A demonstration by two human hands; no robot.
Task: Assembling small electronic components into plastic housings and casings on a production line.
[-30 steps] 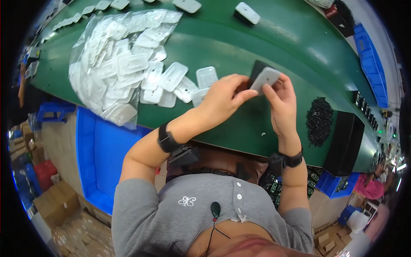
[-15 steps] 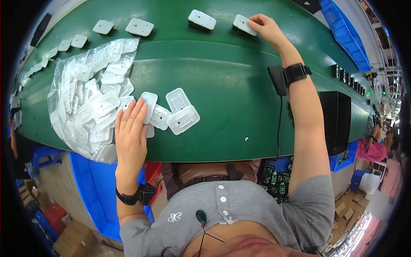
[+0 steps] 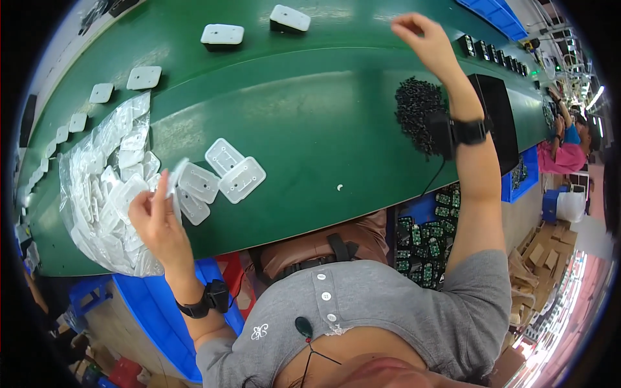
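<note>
The person's left hand [image 3: 157, 220] hangs just above the near-left part of the green surface [image 3: 323, 110], its fingers pinched together on a thin clear plastic shell [image 3: 173, 181] lifted at the edge of a small spread of like shells. Beside it lies a clear bag of white plastic shells [image 3: 107, 187], heaped toward the left edge, and two loose shells [image 3: 234, 169] lie flat just to the right of the hand. The right hand [image 3: 424, 39] is raised over the far-right part of the surface with its fingers curled loosely inward and nothing visibly between them; whether they hold something small cannot be told. Judging by this, the step in hand is picking one shell off the pile, and the next move would call for a clean separation of that single shell from its neighbours, which overlap and may cling. A heap of small black parts [image 3: 414, 110] sits near the right edge beside a black box [image 3: 498, 119]. Assembled white-topped units [image 3: 222, 35] stand spaced along the far edge, and flat white pieces run down the left edge. Beyond the surface are blue crates, trays of green circuit boards below the near edge, cardboard boxes and another worker at the far right.
</note>
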